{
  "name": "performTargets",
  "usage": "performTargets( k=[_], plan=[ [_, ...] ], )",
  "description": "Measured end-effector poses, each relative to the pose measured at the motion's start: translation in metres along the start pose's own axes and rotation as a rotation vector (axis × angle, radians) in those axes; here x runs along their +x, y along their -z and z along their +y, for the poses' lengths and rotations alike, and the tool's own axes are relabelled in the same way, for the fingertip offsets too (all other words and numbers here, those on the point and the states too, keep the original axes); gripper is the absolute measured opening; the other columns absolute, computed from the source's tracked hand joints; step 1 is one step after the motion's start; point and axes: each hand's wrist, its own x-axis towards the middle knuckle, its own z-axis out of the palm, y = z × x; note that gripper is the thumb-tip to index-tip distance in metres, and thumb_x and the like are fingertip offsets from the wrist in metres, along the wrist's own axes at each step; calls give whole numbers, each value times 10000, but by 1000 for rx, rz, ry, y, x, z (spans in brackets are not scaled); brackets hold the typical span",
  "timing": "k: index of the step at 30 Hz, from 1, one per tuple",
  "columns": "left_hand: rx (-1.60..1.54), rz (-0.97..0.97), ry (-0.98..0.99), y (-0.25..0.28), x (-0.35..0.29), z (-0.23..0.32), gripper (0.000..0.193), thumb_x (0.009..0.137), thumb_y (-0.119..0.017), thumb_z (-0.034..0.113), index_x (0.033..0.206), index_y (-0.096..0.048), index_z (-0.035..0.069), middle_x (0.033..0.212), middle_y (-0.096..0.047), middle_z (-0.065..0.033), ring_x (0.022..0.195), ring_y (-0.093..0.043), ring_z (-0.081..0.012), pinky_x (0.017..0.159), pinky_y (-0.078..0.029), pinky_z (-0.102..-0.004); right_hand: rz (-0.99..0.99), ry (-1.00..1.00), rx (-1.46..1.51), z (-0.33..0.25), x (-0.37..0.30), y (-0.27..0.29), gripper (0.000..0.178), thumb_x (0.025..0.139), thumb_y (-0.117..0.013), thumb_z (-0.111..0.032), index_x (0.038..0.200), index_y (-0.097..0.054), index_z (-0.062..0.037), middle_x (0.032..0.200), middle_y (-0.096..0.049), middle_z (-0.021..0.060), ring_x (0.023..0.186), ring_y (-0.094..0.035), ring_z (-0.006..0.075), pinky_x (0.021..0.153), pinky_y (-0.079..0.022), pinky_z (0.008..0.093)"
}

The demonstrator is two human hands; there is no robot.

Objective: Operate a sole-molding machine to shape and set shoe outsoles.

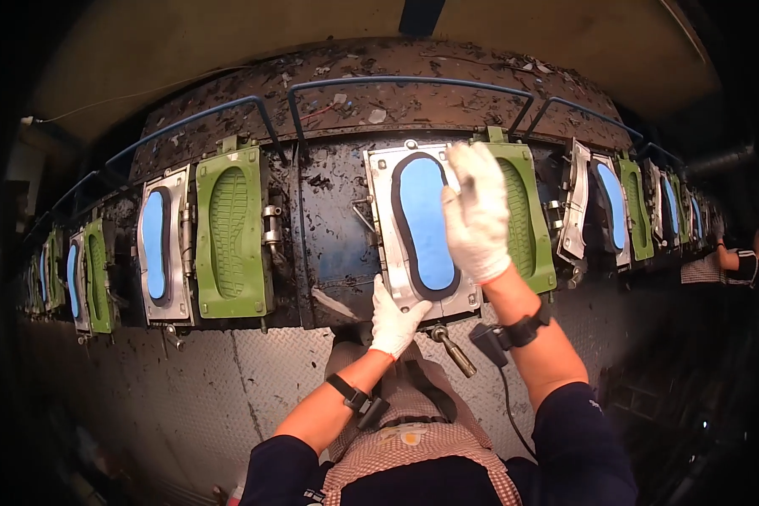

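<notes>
A silver mould plate (472, 295) lies in front of me, with a blue sole piece (430, 223) edged in black on it. My left hand (395, 320), in a white glove, is at the plate's near left corner, fingers stretched out and thumb apart. Over the plate's right edge is my right hand (481, 215), also white-gloved; its fingers point away from me and their tips are slightly blurred. I see nothing held in it. It partly covers a green mould half (527, 219) with a treaded sole hollow. Whether the right hand touches the plate is unclear.
More moulds line the bench both ways, including a green one (228, 236) and a silver one (179, 304) at left. Blue rails (405, 80) run behind, before a debris-strewn surface. A metal handle (457, 354) juts out near me. Another person's arm (725, 255) shows far right.
</notes>
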Motion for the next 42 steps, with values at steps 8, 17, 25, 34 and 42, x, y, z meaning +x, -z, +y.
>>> performTargets(
  k=[8, 17, 25, 34, 42],
  plan=[
    [433, 120, -989, -2, 33, 29, 540, 744, -840, 176, 1238, -675, 33, 1350, -607, -182, 1296, -564, -405, 1087, -480, -497, -319, -893, 1004, 15, -153, -23, 446, 993, -609, -185, 1365, -583, 58, 1560, -429, 207, 1425, -460, 409, 1251, -302, 464],
    [-44, 292, -651, -18, 33, 53, 158, 900, -762, 150, 979, -741, 15, 929, -712, -140, 901, -678, -342, 826, -541, -410, -479, -270, 236, 42, -141, -5, 268, 976, -659, -285, 905, -693, -29, 912, -647, 145, 927, -600, 361, 854, -478, 462],
    [178, 96, -1030, 5, 34, 41, 220, 831, -746, 90, 1034, -721, 10, 1030, -694, -156, 1020, -668, -350, 925, -537, -438, -730, -297, 262, 40, -133, 0, 260, 962, -675, -271, 876, -681, -26, 876, -623, 154, 889, -596, 360, 818, -476, 469],
    [421, -43, -1085, 9, 37, 50, 498, 672, -868, 205, 1120, -702, 64, 1049, -618, -89, 1005, -612, -309, 866, -491, -434, -371, -200, -223, 38, -59, -90, 476, 876, -711, -318, 1208, -657, 18, 1278, -599, 216, 1265, -525, 388, 1024, -445, 508],
    [427, -16, -1104, 16, 36, 52, 486, 666, -861, 190, 1111, -704, 75, 1047, -621, -65, 1029, -613, -287, 875, -478, -441, -576, -293, -131, 55, -27, -106, 420, 861, -708, -368, 1059, -683, 1, 1062, -642, 180, 1083, -592, 357, 971, -459, 465]
  ],
)
